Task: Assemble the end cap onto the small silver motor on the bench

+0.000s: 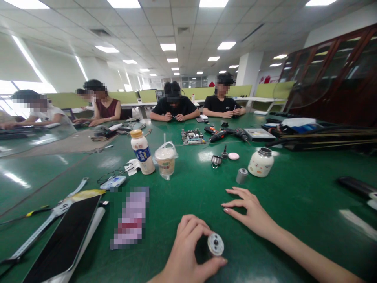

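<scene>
My left hand (188, 251) is closed around a small silver round part (215, 244) with a dark centre, held just above the green table (294, 196) near its front edge. My right hand (250, 210) lies flat on the table just beyond it, fingers stretched out to the left and holding nothing. Farther out stand a small white jar (260, 162) with an open metal mouth, a grey cylindrical piece (242, 175), a pink disc (233, 156) and a little metal ring part (216, 160).
A milk bottle (142, 157) and a lidded drink cup (165, 160) stand centre left. A phone (64, 239) and lanyard lie front left. A circuit board (193, 136), power screwdrivers (219, 135) and bags (324, 135) lie farther back. Several people sit across the table.
</scene>
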`<state>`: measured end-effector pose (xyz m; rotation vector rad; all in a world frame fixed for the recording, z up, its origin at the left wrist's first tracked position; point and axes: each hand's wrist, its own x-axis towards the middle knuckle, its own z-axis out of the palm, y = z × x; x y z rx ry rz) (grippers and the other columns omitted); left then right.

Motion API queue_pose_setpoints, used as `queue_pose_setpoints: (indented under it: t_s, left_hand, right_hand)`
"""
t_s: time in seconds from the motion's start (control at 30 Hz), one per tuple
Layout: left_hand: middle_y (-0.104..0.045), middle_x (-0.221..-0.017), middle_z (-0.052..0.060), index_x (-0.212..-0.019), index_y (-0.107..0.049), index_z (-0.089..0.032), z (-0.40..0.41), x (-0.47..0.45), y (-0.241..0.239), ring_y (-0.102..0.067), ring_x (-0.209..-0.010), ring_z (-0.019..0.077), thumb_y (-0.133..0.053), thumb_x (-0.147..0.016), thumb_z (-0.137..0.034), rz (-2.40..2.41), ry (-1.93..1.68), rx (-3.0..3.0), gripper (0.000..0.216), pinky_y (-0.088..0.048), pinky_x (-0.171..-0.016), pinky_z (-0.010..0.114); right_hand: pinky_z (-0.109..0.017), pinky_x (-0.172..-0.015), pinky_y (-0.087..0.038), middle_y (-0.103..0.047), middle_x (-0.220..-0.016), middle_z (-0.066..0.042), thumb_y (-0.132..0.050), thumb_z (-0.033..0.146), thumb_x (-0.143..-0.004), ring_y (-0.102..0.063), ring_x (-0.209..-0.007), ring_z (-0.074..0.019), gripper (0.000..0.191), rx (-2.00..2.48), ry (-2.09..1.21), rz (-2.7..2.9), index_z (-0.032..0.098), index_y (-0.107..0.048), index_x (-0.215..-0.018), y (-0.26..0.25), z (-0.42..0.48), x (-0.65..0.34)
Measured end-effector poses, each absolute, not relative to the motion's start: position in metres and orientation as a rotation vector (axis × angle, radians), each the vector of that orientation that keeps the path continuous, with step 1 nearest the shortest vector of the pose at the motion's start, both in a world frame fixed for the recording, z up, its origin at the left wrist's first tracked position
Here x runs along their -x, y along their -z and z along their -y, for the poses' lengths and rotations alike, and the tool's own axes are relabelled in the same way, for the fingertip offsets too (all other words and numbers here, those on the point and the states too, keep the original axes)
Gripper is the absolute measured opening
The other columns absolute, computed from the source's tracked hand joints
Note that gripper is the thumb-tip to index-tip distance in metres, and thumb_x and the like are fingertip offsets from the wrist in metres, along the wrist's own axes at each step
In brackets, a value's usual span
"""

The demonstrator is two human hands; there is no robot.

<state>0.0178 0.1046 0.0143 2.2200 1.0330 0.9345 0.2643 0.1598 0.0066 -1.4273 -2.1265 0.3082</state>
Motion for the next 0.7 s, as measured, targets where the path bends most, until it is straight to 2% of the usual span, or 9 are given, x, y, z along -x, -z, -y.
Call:
queue_pose_setpoints:
  t_s: [0.1, 0.23, 0.47, 0.57, 0.63, 0.7]
  left_hand:
    - [-0.064, -0.095, 0.007, -0.09, -0.062, -0.018, -0.104, -0.018, -0.015, -0.053, -0.096, 0.0253, -0.084, -0.066, -0.027, -1.042, -0.927, -2.22, 0.033, -0.046, -0.085, 0.041]
    - [-0.064, -0.096, 0.007, -0.091, -0.063, -0.018, -0.104, -0.018, -0.015, -0.053, -0.096, 0.0248, -0.084, -0.068, -0.028, -1.038, -0.926, -2.219, 0.033, -0.047, -0.085, 0.04]
    - [-0.064, -0.094, 0.007, -0.09, -0.063, -0.019, -0.105, -0.018, -0.012, -0.052, -0.095, 0.025, -0.082, -0.07, -0.03, -0.993, -0.962, -2.231, 0.03, -0.047, -0.084, 0.04]
    - [-0.064, -0.095, 0.008, -0.091, -0.063, -0.019, -0.105, -0.018, -0.012, -0.053, -0.096, 0.0253, -0.081, -0.07, -0.029, -1.0, -0.943, -2.244, 0.03, -0.047, -0.085, 0.041]
    - [-0.064, -0.095, 0.008, -0.093, -0.062, -0.019, -0.105, -0.017, -0.012, -0.053, -0.096, 0.0256, -0.081, -0.07, -0.03, -1.021, -0.941, -2.244, 0.031, -0.047, -0.086, 0.042]
    - [-0.062, -0.101, 0.009, -0.1, -0.061, -0.019, -0.105, -0.016, -0.013, -0.054, -0.099, 0.0272, -0.084, -0.066, -0.035, -1.042, -1.006, -2.219, 0.044, -0.048, -0.087, 0.043]
  right_hand:
    - [-0.058, -0.103, -0.032, -0.062, -0.129, -0.006, -0.068, 0.038, -0.085, -0.046, -0.127, -0.0308, 0.014, 1.386, -0.361, 2.106, 0.033, -0.077, -0.094, -0.007, -0.156, -0.26]
    - [-0.055, -0.104, -0.036, -0.066, -0.122, -0.006, -0.064, 0.038, -0.089, -0.049, -0.123, -0.0277, 0.017, 1.239, -0.573, 1.992, 0.032, -0.076, -0.099, -0.027, -0.132, -0.238]
    - [-0.054, -0.101, -0.038, -0.066, -0.119, -0.006, -0.067, 0.039, -0.087, -0.05, -0.12, -0.0294, 0.014, 1.176, -0.79, 2.059, 0.034, -0.077, -0.095, -0.04, -0.099, -0.211]
    - [-0.051, -0.096, -0.042, -0.07, -0.107, -0.006, -0.069, 0.04, -0.084, -0.055, -0.112, -0.029, 0.016, 1.142, -0.709, 2.012, 0.027, -0.075, -0.077, -0.036, -0.101, -0.213]
    - [-0.048, -0.092, -0.043, -0.072, -0.09, -0.006, -0.062, 0.04, -0.088, -0.06, -0.101, -0.0273, 0.036, 1.095, -0.614, 1.939, 0.022, -0.062, -0.057, -0.032, -0.104, -0.218]
    - [-0.046, -0.088, -0.043, -0.069, -0.081, -0.005, -0.05, 0.038, -0.095, -0.061, -0.091, -0.0249, 0.044, 1.071, -0.602, 1.874, 0.02, -0.051, -0.054, -0.028, -0.106, -0.222]
